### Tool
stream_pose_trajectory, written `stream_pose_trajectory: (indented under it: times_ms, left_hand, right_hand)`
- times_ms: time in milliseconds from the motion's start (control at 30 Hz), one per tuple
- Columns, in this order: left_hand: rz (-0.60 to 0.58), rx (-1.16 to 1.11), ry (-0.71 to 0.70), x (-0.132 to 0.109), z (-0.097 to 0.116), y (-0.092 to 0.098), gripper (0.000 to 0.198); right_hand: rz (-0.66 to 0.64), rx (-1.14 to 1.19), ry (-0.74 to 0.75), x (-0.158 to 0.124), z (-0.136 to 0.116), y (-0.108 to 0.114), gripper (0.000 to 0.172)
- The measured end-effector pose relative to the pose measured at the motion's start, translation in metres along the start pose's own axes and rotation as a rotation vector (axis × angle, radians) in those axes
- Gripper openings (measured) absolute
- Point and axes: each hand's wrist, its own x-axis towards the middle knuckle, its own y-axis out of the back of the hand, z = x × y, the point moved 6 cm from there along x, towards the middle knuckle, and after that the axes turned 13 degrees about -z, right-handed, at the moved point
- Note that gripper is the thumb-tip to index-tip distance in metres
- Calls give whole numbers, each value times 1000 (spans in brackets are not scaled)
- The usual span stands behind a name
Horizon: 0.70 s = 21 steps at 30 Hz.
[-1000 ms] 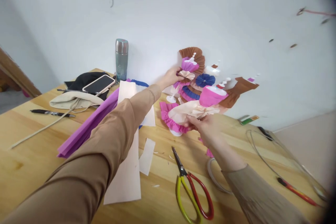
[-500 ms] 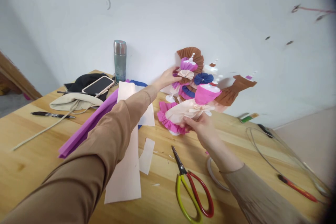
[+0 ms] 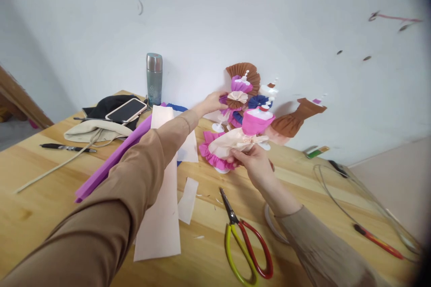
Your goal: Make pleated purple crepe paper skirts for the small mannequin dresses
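Seemingly for steadiness, a pink dress [image 3: 255, 124] is gripped by the right hand [image 3: 255, 166], a purple dress [image 3: 240, 85] by the left hand [image 3: 213, 102].

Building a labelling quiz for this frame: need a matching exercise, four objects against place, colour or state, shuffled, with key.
Column 1
1. scissors
2. bottle
3. phone
4. pink-topped cream dress

Column 2
A. held in the right hand
B. dark face with a pale rim
C. red and yellow, lying on the table
D. silver top, standing upright

Pairs: 1-C, 2-D, 3-B, 4-A
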Motion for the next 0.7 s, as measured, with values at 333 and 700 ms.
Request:
stream_pose_trajectory:
  times_ms: [333, 700]
  left_hand:
    - [123, 63, 12, 4, -10, -12, 45]
    - [243, 16, 69, -4, -27, 3, 47]
  right_hand:
    - [-3, 31, -6, 1, 6, 4, 30]
    - [-6, 39, -14, 2, 10, 7, 30]
